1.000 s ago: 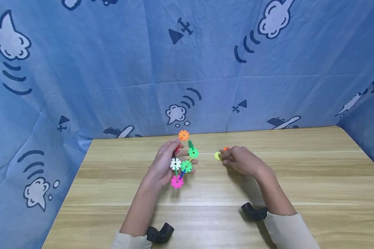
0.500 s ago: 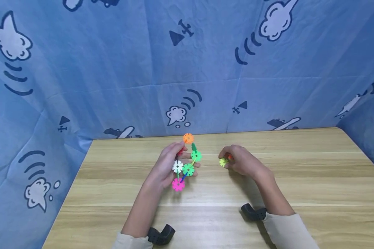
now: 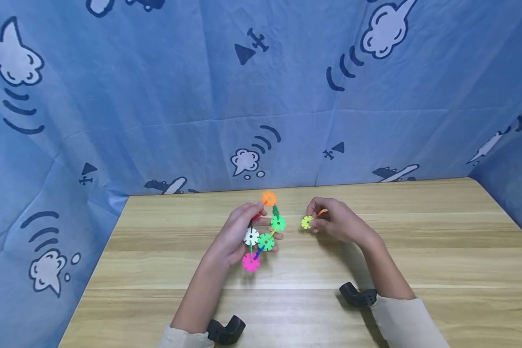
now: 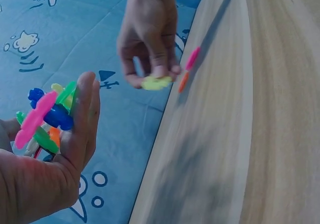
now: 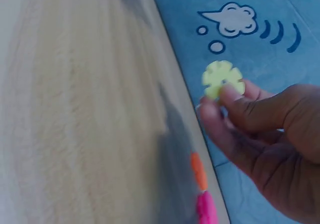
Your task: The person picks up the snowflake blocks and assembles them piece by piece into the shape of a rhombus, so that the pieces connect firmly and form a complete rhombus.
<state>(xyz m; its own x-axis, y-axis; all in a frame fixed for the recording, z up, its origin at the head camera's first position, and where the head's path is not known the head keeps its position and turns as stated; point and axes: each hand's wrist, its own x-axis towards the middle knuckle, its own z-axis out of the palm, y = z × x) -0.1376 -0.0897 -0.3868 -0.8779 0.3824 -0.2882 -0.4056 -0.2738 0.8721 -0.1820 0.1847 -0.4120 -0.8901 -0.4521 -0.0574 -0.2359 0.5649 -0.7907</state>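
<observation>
A chain of snowflake discs [image 3: 266,242] in orange, green, white, blue, pink and other colours lies across my left hand [image 3: 231,237]. The thumb grips it near a red disc [image 3: 256,217], while the fingers extend behind the chain. In the left wrist view, linked pieces including a pink disc [image 4: 36,119] stand between thumb and fingers. To the right, my right hand [image 3: 341,221] pinches a yellow disc [image 3: 306,222] between thumb and fingertips, apart from the chain. The right wrist view shows that yellow disc [image 5: 220,77] face on, with its notched rim.
Loose orange [image 5: 198,171] and pink [image 5: 206,209] discs lie on the wooden table [image 3: 304,304] by the right hand, which mostly hides them in the head view. A blue printed curtain [image 3: 287,96] hangs along the table's back edge. Black wrist mounts [image 3: 226,330] sit on both forearms.
My right hand has picked the yellow disc up off the table, leaving the orange one behind. My left hand has shifted slightly right and nearer with the chain.
</observation>
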